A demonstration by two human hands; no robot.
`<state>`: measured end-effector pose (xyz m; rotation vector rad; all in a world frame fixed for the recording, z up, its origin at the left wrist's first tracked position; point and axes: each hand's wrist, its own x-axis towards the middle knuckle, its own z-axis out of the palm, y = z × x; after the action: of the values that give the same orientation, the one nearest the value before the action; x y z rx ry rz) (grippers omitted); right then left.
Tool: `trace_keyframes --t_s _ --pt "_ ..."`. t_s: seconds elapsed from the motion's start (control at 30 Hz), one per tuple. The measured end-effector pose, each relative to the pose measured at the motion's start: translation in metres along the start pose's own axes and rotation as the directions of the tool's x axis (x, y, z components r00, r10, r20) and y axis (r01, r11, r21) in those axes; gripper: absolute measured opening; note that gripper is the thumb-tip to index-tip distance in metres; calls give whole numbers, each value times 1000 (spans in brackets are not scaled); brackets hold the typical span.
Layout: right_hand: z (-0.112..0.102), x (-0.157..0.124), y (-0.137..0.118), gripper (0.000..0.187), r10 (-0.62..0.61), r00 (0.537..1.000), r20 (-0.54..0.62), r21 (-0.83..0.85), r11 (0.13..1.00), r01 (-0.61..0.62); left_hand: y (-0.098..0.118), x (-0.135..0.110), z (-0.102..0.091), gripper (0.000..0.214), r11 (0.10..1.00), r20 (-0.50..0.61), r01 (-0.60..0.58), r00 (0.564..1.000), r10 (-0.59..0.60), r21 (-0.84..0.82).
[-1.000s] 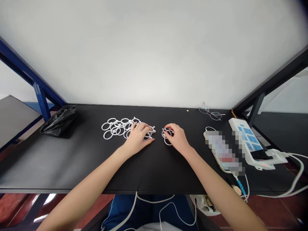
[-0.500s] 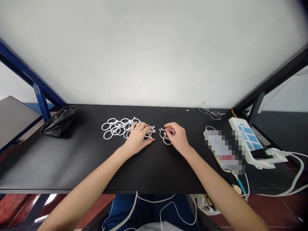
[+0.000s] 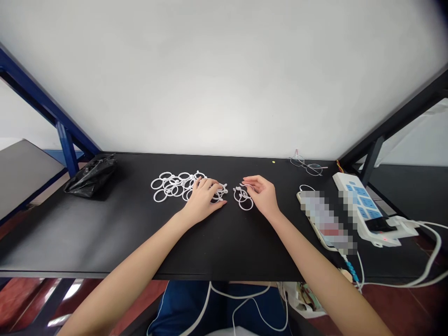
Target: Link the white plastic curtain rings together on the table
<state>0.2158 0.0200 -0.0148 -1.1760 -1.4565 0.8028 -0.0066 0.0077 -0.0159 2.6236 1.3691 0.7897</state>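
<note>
A spread of white curtain rings (image 3: 160,195), each with a small eyelet, lies overlapping on the black table. My left hand (image 3: 204,198) rests palm down over the right end of this spread, fingers apart, hiding some of the rings beneath it. To the right, across a narrow gap, sits a smaller cluster of white curtain rings (image 3: 245,205). My right hand (image 3: 262,192) is at the cluster's right side, thumb and fingertips pinched on one white curtain ring, which they partly hide.
A crumpled black plastic bag (image 3: 91,177) lies at the left. Eyeglasses (image 3: 312,169) rest near the back wall. On the right are a phone (image 3: 324,224) with a cable and a white power strip (image 3: 364,203) with plugs. The table (image 3: 182,261) ends close to my lap.
My right hand has drawn slightly away to the right with a ring in its fingertips, exposing more of the small cluster. The left hand keeps its place on the spread.
</note>
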Motion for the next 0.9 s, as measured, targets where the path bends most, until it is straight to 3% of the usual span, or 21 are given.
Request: trace_keyframes --t_s 0.17,0.37,0.53,0.73,0.9 --pt "1 2 -2 17 57 998 -41 134 990 -51 -2 0 -1 31 1000 -25 -5 1000 5 11" --pt "2 1 -4 30 85 995 -55 155 985 -76 2 1 -5 32 999 -21 -34 999 35 37" --pt "6 -1 -5 27 59 998 -37 121 991 -54 7 0 -8 40 996 -31 -73 997 75 53" --pt "7 -4 -10 17 -39 996 -75 -45 998 35 17 -1 -8 41 994 -60 -109 992 110 20" --pt "8 -6 -14 27 -50 997 -52 1 999 50 24 -1 -9 31 992 -88 -127 988 126 -6"
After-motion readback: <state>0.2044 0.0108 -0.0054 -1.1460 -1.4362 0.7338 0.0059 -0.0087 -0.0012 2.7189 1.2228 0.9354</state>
